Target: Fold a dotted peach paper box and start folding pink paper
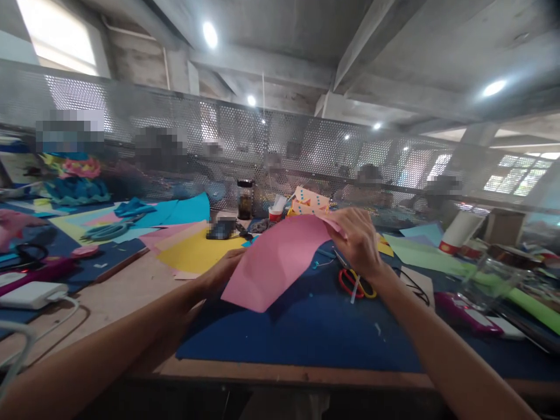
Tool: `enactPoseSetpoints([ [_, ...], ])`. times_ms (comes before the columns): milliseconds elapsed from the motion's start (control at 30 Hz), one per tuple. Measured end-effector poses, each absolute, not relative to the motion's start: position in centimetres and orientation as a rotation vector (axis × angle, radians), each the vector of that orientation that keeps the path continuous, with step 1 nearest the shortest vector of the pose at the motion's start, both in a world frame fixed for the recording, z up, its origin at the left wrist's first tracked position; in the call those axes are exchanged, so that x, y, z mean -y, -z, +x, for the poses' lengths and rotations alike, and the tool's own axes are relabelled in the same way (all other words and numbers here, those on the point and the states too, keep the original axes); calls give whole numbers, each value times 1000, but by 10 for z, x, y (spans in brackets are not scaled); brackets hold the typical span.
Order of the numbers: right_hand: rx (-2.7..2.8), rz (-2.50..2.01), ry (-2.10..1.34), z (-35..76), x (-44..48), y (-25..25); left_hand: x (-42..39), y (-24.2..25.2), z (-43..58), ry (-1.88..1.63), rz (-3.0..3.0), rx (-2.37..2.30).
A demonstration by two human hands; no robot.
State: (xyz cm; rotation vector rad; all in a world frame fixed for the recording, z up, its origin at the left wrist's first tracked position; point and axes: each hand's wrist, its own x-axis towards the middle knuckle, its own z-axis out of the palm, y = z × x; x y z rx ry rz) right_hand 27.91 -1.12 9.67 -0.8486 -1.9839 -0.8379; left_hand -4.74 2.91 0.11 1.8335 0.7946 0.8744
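I hold a pink paper sheet (280, 259) lifted and tilted above a dark blue mat (315, 332). My right hand (359, 242) pinches the sheet's upper right corner with closed fingers. My left hand (221, 271) is at the sheet's left edge, its fingers mostly hidden behind the paper. Red and yellow handled scissors (355, 284) lie on the mat just below my right hand.
Yellow (196, 254), cyan (184, 210) and green (420, 248) paper sheets cover the wooden table (118, 297). A dark jar (244, 199), a white charger (30, 294), a magenta device (466, 315) and a paper cup (457, 232) stand around. People sit behind a mesh screen (280, 146).
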Motion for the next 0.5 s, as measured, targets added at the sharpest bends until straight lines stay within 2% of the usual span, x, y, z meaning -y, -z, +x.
enactPoseSetpoints([
  [200, 2015, -896, 812, 293, 25, -71, -36, -1, -48, -715, 1558, -618],
  [500, 1716, -990, 990, 269, -13, -109, -26, -2, -39, -626, 1642, -568],
])
